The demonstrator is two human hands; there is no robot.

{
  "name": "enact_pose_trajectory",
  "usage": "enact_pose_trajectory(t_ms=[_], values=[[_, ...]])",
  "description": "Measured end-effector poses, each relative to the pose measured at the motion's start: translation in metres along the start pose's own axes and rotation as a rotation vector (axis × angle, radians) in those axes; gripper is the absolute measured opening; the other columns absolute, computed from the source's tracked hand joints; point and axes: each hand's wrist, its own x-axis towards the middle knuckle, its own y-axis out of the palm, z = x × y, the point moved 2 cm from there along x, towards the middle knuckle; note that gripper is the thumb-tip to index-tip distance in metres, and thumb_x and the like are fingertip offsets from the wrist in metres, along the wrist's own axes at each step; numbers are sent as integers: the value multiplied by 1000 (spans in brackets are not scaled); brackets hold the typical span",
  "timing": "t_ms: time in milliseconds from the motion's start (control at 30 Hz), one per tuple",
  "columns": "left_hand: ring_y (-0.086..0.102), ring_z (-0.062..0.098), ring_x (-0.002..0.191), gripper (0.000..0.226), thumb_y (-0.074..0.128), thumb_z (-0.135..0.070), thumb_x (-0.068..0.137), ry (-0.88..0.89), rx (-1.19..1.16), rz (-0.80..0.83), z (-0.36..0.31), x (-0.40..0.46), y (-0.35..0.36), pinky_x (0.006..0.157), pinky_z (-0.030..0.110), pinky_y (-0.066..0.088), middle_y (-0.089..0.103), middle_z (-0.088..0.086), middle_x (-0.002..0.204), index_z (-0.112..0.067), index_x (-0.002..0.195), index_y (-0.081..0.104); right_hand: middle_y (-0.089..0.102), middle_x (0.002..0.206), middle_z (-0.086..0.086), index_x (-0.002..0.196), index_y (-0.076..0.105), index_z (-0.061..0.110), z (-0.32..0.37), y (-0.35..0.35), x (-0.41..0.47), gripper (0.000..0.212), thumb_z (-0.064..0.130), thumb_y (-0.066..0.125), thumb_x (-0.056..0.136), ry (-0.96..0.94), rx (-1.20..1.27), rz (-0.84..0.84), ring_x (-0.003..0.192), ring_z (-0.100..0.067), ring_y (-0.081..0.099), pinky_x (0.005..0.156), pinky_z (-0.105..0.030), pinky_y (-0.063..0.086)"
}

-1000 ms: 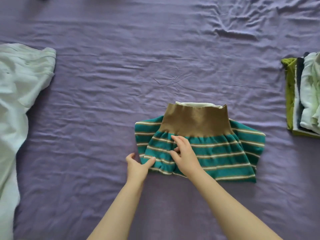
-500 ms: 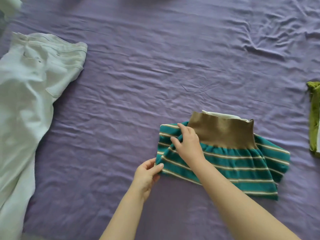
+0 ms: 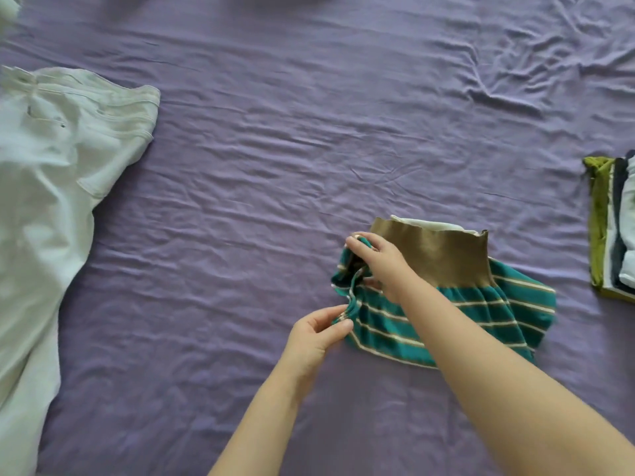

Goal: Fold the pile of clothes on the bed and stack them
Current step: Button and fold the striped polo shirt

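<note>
A small teal garment with cream stripes and a wide brown waistband point(image 3: 446, 304) lies on the purple bed sheet point(image 3: 275, 166), right of centre. My right hand point(image 3: 378, 262) grips its upper left corner and lifts the edge off the sheet. My left hand point(image 3: 316, 334) pinches the lower left edge of the same garment between thumb and fingers. At the right edge sits a stack of folded clothes point(image 3: 611, 221), olive green at the bottom, with white and dark layers.
A pair of white trousers point(image 3: 51, 201) lies spread out along the left side of the bed. A bit of white fabric point(image 3: 8, 6) shows at the top left corner. Wrinkled sheet fills the space between the trousers and the striped garment.
My right hand has moved up from the garment's middle to its upper left corner and lifted the edge. My left hand now pinches the lower left edge. The view shifted left.
</note>
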Motion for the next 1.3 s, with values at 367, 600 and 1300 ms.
enact_pose_trajectory(t_ms=[367,600,1300], values=[[61,7,85,32,62,1,86,-1,147,194,32,-11,174,80,15,50,69,-3,92,-17,112,68,72,92,-10,110,58,12,-37,-189,-65,19,13,53,92,128,824,65,78,-20,71,63,-31,59],[59,-5,89,39,61,-1,88,-88,263,171,94,8,243,76,7,46,66,-10,104,-15,125,61,64,116,3,122,56,22,-80,-249,-70,62,51,70,69,60,227,-30,114,-18,57,98,-41,45],[55,11,94,46,54,-9,91,125,1003,134,113,27,240,84,16,44,54,-2,104,-22,135,53,60,114,-7,110,54,14,-140,-282,-58,36,36,68,85,-1,4,-441,106,-24,58,93,-44,49]])
